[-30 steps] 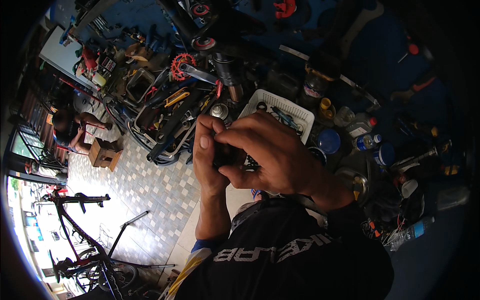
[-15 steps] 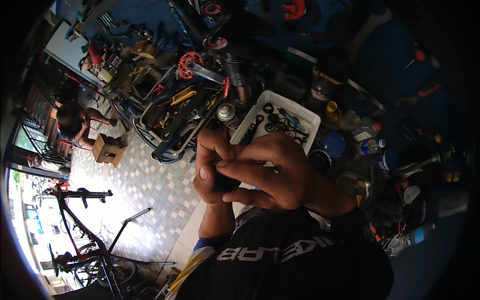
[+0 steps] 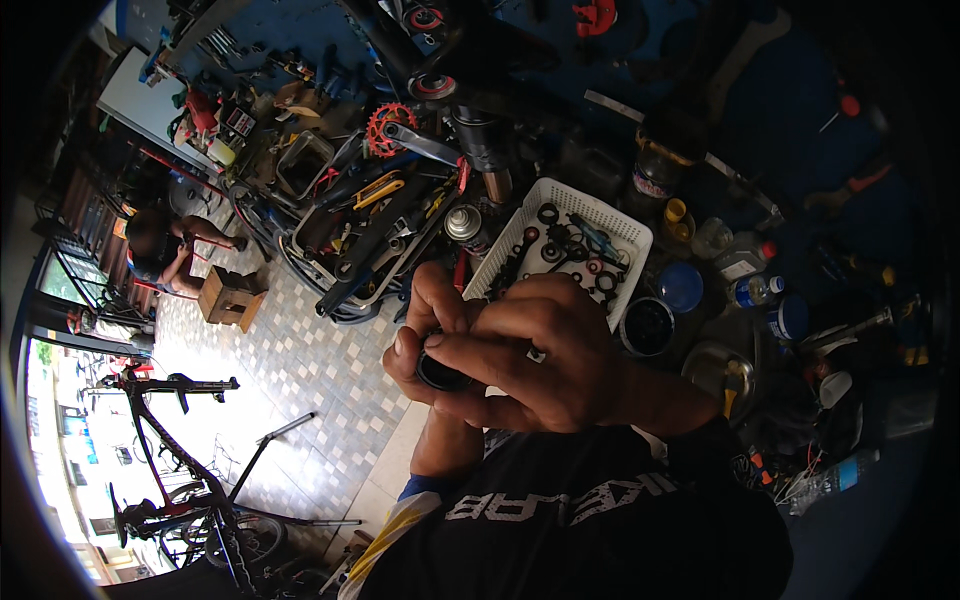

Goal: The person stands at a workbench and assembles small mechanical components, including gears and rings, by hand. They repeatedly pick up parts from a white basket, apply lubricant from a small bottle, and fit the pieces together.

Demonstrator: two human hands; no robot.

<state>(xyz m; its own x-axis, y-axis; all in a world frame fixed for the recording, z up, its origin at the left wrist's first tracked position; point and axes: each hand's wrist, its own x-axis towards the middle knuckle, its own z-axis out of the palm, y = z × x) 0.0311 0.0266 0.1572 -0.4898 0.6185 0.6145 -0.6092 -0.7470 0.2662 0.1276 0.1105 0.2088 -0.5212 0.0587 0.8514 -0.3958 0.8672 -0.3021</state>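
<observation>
In front of my chest, both hands close on a small black ring-shaped part, with much of it hidden by fingers. My left hand grips it from the left, its thumb and curled fingers around the edge. My right hand comes across from the right, with its thumb and fingers against the part's top and near rim. Just beyond the hands sits a white perforated basket holding several black rings, small bearings and other bike parts. To the basket's left stands a spray can.
Farther left are a tool-filled tray and a red chainring on a crank. Bottles, a blue lid and a dark-filled tub stand right. A seated person, a wooden box and a bike frame are left.
The black ring-shaped part shows more of its rim between my hands. My fingers have shifted slightly on it, and the whole view has moved a little.
</observation>
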